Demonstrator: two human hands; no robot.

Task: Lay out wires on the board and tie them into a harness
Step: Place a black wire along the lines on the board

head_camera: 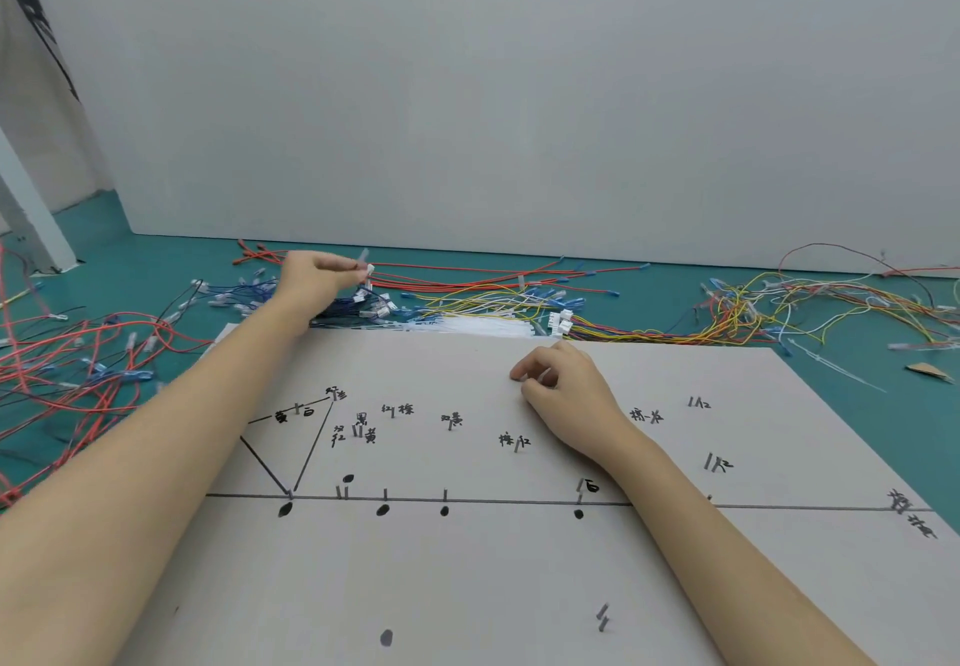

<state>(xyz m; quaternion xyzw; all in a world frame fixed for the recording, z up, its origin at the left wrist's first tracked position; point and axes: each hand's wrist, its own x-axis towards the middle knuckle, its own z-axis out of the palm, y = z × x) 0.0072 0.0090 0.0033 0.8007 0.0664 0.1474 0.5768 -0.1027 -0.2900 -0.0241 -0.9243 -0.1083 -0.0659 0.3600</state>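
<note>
A pale harness board (467, 561) lies in front of me, marked with black lines, dots, handwritten labels and short upright pins. My left hand (311, 281) reaches past its far edge and pinches a white connector (370, 270) on dark blue wires (353, 307), lifted above a pile. My right hand (563, 395) rests on the board near its far edge with fingers loosely curled; whether it holds anything small I cannot tell. A bundle of white cable ties (483, 325) lies along the board's far edge.
Red wires (67, 353) sprawl on the teal table at the left. Long red wires (467, 276) and yellow ones (493, 299) lie behind the board. A mixed tangle (810, 307) sits at the right. A white wall panel (519, 94) stands behind.
</note>
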